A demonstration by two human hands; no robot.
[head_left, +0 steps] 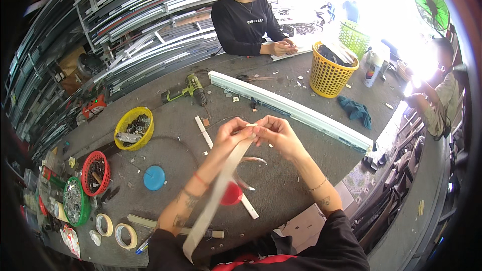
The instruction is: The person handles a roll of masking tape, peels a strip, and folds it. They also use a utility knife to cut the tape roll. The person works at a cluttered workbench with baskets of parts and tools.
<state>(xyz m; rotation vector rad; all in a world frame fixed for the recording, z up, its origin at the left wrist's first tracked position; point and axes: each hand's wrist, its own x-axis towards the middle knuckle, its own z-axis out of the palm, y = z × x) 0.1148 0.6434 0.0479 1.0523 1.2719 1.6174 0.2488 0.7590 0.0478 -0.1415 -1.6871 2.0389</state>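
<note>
My left hand (232, 131) and my right hand (275, 133) meet above the middle of the workbench, thumbs and fingertips pinched together. Between them they grip the upper end of a long, flat beige-grey strip (221, 183), which hangs down past my left forearm toward my lap. A small pale bit (251, 125) shows at the fingertips; whether it belongs to the strip is unclear. Beneath my hands a narrow white strip (248, 207) lies on the bench. A red round thing (232, 195) and a curved shiny metal piece (244, 184) are partly hidden behind the hanging strip.
Across the bench (170, 165) lies a long white profile (286, 108). A green drill (192, 89), yellow bowl (133, 128), red basket (95, 172), blue disc (154, 177) and tape rolls (125, 236) sit leftward. A yellow basket (329, 73) and blue cloth (355, 111) are right. Opposite, a person (246, 25) works.
</note>
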